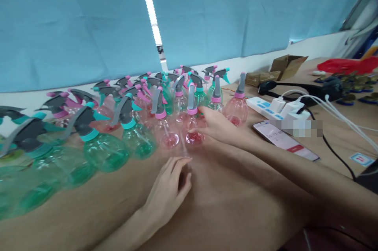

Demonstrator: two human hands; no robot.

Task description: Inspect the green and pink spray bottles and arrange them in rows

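Observation:
My right hand (214, 125) reaches across the table, its fingers and thumb around the side of a clear pink spray bottle (191, 131). This bottle stands upright with a pink collar and a grey trigger head. My left hand (171, 182) is low over the table in front of the bottles, fingers loosely bent and thumb apart, with nothing visible in it. Beside the held bottle stands another pink spray bottle (165, 131). A green spray bottle (138, 138) with a turquoise collar is further left. To the right of my right hand stands one more pink spray bottle (235, 109).
Several more green and pink spray bottles crowd the left and back. On the right lie a phone (283, 140), a white power strip (261, 107) with plugs and cables, and a black headset (295, 85). An open cardboard box (286, 67) stands behind. A blue sheet (206, 14) covers the wall.

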